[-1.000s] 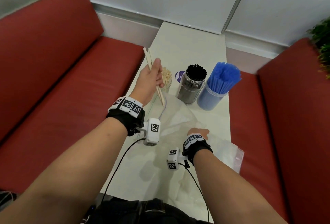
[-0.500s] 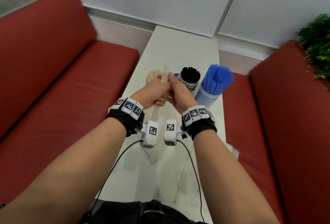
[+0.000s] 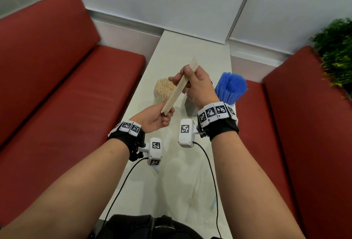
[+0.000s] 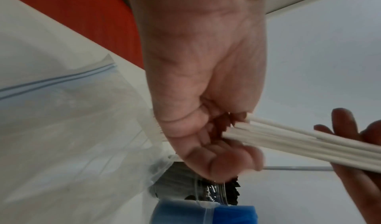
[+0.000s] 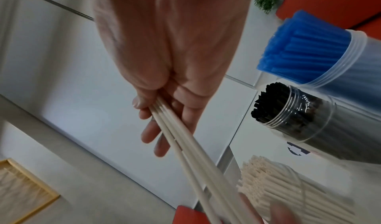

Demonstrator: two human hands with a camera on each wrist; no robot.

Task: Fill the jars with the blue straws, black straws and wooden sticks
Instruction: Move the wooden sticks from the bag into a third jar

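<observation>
A small bundle of wooden sticks [image 3: 179,86] slants over the narrow white table [image 3: 190,48]. My left hand [image 3: 167,114] grips its lower end, and the left wrist view shows the fingers curled round the wooden sticks [image 4: 288,139]. My right hand [image 3: 183,78] pinches the upper part between thumb and fingers, as seen in the right wrist view on the wooden sticks [image 5: 185,146]. Below stand the wooden stick jar [image 3: 163,90], packed full, and the blue straw jar [image 3: 231,88]. The black straw jar [image 5: 288,113] stands between them, mostly hidden behind my right hand in the head view.
Clear plastic zip bags [image 3: 200,191] lie on the near part of the table, under my wrists. Red benches [image 3: 66,95] flank the table on both sides. A green plant [image 3: 337,53] sits at the far right. A white wall closes the far end.
One second ago my right hand lay on the bag and my left held the sticks alone. The right hand has since joined it, and the hands have now spread apart along the tilted bundle.
</observation>
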